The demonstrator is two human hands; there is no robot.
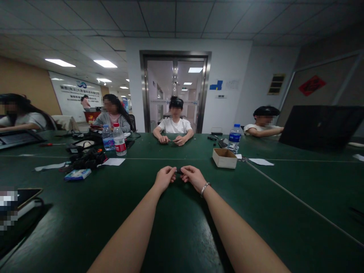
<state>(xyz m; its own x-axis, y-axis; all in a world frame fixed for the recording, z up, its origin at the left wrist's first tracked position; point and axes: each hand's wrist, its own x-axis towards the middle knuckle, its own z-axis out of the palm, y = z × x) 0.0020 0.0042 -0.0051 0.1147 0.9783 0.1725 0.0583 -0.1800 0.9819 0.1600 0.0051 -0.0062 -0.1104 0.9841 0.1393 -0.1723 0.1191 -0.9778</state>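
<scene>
Over the green table [182, 212], my left hand [165, 179] and my right hand [194, 178] face each other, fingertips a small gap apart. A small dark piece [179, 171] bridges that gap; its kind is too small to make out. My right fingers are pinched on its right end. The left thumb and fingertips close at its other end, where something small and paler shows. A silver bracelet [204, 189] circles my right wrist. Both forearms reach in from the lower edge of the view.
An open cardboard box [224, 159] stands right of my hands, with a water bottle [234, 138] behind it. To the left are two bottles [119, 141], tangled black gear [88, 158] and a tissue pack [77, 174]. A person [176, 125] sits opposite; a black laptop [321, 127] stands right.
</scene>
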